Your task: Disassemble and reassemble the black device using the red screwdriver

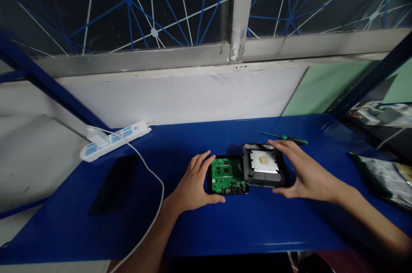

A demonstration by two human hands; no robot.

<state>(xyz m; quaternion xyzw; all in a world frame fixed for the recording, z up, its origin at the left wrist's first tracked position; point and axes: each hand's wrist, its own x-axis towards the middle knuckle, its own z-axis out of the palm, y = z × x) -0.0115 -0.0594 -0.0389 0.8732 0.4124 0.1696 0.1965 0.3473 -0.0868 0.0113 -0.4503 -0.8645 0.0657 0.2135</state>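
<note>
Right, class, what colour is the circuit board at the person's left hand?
The circuit board is green, best seen in the head view.

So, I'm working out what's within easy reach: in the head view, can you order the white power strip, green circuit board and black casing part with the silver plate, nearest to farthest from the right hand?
From the right hand:
1. Black casing part: in its grasp.
2. Green circuit board: just left of the casing part.
3. White power strip: far left.
</note>
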